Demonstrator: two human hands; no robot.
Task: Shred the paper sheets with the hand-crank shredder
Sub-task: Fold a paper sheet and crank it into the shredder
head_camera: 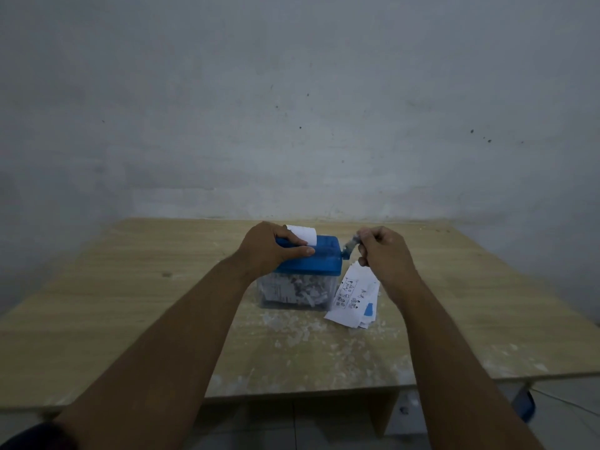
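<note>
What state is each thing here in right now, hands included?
Shredder: upright on the table, bin partly full of shreds.
Sheet: standing in the slot, partly fed.
Crank: pinched by the right hand.
Left hand: gripping the shredder's top.
Stack: lying unshredded beside the shredder.
Table: littered with scraps.

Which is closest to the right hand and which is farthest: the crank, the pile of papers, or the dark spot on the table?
1. crank: pinched in the right hand, beside the shredder.
2. pile of papers: on the table, just below that hand.
3. dark spot: far over on the table's left.
</note>
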